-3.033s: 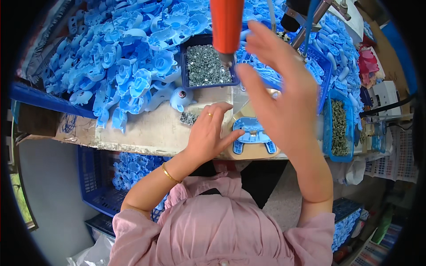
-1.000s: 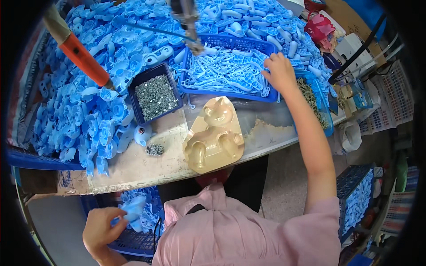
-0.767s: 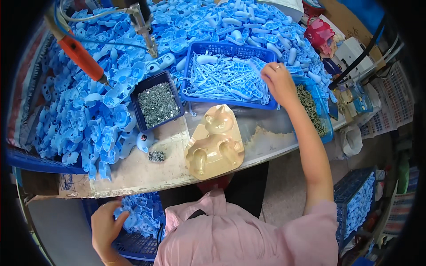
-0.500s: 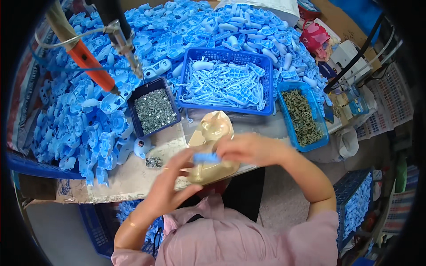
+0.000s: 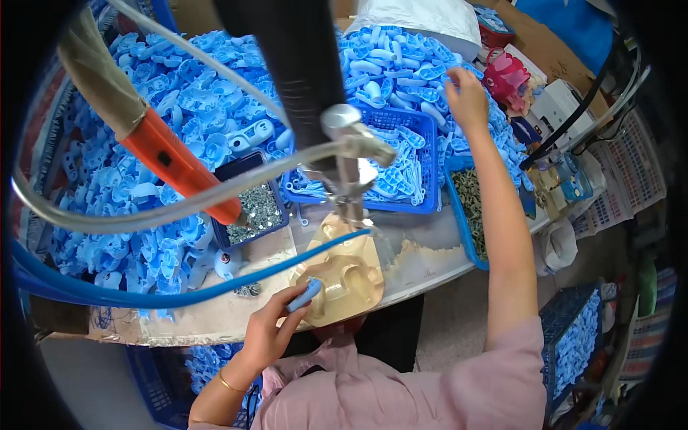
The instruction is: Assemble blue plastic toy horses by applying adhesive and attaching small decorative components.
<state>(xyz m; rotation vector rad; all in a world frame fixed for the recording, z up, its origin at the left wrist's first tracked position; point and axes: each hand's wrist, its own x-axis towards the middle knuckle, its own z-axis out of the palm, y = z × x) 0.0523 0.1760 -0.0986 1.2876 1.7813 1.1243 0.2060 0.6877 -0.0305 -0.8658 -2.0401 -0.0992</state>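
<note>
My left hand (image 5: 271, 326) pinches a small curved blue plastic piece (image 5: 305, 294) between thumb and fingers, at the left side of a glossy beige moulded holder (image 5: 365, 287) on the table's front edge. My right arm is stretched far forward. At its end my right hand (image 5: 469, 100) is over the right part of a big heap of blue plastic parts (image 5: 369, 66), thumb and forefinger apart with nothing visible between them. Its other fingers are partly hidden.
An orange-red hanging tool (image 5: 168, 161) and a black power screwdriver (image 5: 287, 57) with hoses hang in front. Behind stand a blue basket of thin pieces (image 5: 432, 168), a dark tray of small metal parts (image 5: 276, 218) and a blue tray of screws (image 5: 453, 188).
My right hand has left the beige holder and reached forward right to the heap. My left hand keeps the blue piece, now lower left. The hanging tools loom larger, nearer the middle.
</note>
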